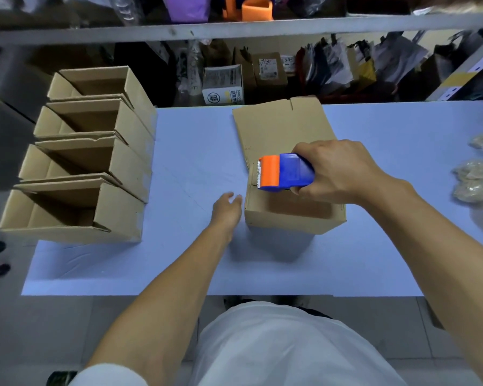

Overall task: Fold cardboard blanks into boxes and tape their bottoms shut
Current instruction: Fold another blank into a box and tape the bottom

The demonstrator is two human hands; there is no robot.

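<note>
Even, cool overhead light, moderately bright; the pale counter reads bluish-white with no hard glare. Soft shadow falls on the counter just in front of the box, and a faint one under the left hand. Insides of the folded boxes on the left are dim. Shelf at top is dark and blurred, items there hard to read. Strong wide-angle bending: counter edges and shelf curve toward the corners. Left hand slightly motion-blurred; tape dispenser is sharp, colours saturated. Bottom edge soft.
</note>
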